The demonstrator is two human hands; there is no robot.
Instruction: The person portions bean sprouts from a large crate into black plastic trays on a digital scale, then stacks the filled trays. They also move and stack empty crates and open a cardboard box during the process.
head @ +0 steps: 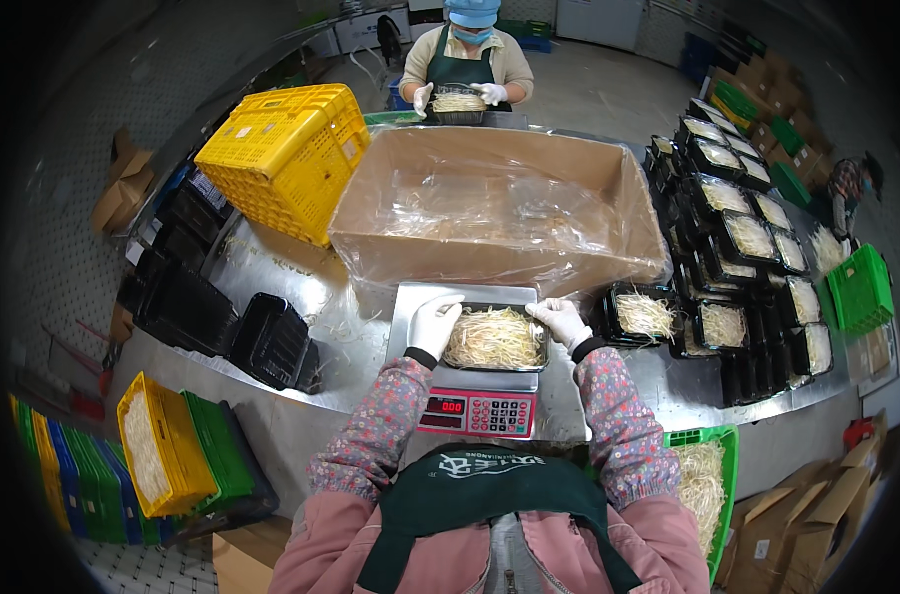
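A black plastic tray heaped with bean sprouts is at the steel platform of a red digital scale. My left hand, in a white glove, grips the tray's left rim. At its upper right corner, my right hand, gloved too, pinches the rim. Whether the tray rests on the platform or is held just over it, I cannot tell. The scale's display is lit. Just right of my right hand stands another filled black tray. Stacked empty black trays lie on their sides to the left.
Beyond the scale is a cardboard box lined with clear plastic, with a yellow crate at its left. Filled trays are piled high on the right. A green crate of sprouts stands below right. A co-worker holds a tray opposite.
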